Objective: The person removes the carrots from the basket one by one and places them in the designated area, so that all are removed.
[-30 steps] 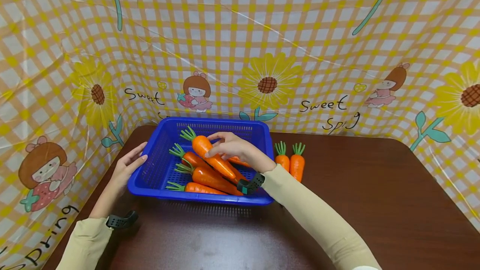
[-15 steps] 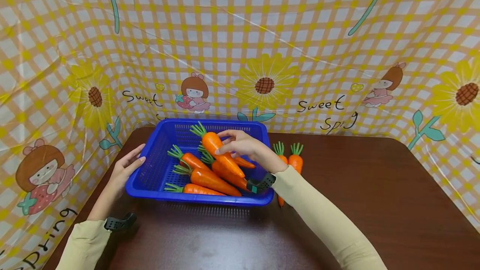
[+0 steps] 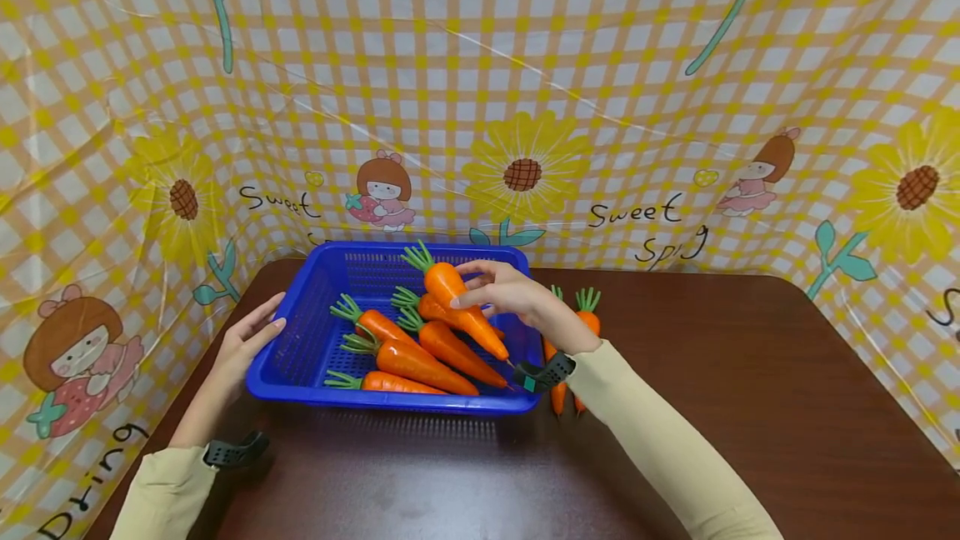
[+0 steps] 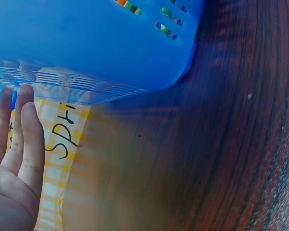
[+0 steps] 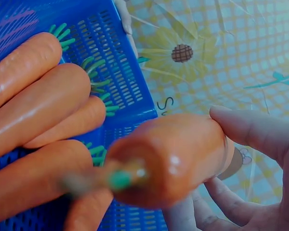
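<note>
My right hand (image 3: 513,294) pinches a plump orange carrot (image 3: 467,312) between thumb and fingers, over the right half of a blue plastic basket (image 3: 352,399). The carrot slants, green stalks up and away, thin tip toward the near right corner. Close up in the right wrist view, its tip end (image 5: 158,168) is blurred toward the camera. Several more carrots (image 3: 420,367) lie in the basket beneath, stalks mostly to the left. My left hand (image 3: 238,348) touches the basket's left end; in the left wrist view its fingers (image 4: 32,144) are straight against the blue wall.
Two carrots (image 3: 588,322) lie on the brown table (image 3: 720,373) just right of the basket, partly hidden by my right wrist. A yellow checked cloth (image 3: 442,90) with flowers hangs behind and along both sides.
My right hand has moved right with the carrot, uncovering more carrots in the basket and covering more of the two on the table. The left hand stays at the rim.
</note>
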`<state>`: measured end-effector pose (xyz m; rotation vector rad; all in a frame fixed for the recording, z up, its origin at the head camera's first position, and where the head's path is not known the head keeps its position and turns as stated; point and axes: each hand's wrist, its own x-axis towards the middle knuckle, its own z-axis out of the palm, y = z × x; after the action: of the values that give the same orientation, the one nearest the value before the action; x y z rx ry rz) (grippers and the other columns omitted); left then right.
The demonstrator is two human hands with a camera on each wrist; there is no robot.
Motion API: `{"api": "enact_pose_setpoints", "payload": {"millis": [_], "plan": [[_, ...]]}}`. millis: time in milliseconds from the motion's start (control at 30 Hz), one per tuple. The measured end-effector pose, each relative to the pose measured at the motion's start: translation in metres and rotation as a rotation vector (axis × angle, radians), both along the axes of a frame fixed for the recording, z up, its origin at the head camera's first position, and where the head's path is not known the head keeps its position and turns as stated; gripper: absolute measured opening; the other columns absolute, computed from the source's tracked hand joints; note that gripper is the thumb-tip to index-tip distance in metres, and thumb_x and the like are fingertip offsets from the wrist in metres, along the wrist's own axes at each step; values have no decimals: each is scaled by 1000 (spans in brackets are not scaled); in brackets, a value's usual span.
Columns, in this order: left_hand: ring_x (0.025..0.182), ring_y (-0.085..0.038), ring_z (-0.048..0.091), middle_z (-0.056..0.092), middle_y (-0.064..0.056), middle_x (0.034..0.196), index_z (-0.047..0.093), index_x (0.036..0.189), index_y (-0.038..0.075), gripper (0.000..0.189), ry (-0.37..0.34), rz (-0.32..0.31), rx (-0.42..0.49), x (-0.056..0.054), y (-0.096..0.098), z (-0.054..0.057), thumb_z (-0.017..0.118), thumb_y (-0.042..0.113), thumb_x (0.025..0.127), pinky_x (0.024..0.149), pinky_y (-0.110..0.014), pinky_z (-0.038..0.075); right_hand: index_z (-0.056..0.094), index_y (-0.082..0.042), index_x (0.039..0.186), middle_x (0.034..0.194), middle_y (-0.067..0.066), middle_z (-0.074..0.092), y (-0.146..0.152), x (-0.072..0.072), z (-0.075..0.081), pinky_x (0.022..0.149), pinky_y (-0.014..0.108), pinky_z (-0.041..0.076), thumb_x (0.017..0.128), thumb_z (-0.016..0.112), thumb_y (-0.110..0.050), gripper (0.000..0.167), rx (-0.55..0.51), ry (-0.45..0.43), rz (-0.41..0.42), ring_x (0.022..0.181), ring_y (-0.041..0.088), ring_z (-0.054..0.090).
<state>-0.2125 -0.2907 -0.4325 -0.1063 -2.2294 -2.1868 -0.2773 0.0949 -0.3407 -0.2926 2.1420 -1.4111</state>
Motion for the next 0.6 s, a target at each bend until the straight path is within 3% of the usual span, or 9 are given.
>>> {"api": "enact_pose_setpoints", "payload": {"millis": [300, 600], "plan": [[84, 0, 65, 68, 17, 100, 36, 148, 4, 52, 0, -1, 22, 0, 1, 1, 53, 14, 99, 68, -20, 56, 39, -11, 144, 135, 20, 51, 15, 5, 0, 93, 43, 51, 85, 69, -19, 67, -45, -9, -18, 106, 24, 62], [86, 1, 64, 67, 21, 102, 35, 148, 3, 53, 1, 5, 5, 1, 2, 2, 53, 14, 99, 69, -18, 55, 40, -12, 144, 133, 19, 53, 31, 9, -3, 86, 35, 53, 85, 69, -20, 67, -42, 6, -41, 99, 18, 63]]}}
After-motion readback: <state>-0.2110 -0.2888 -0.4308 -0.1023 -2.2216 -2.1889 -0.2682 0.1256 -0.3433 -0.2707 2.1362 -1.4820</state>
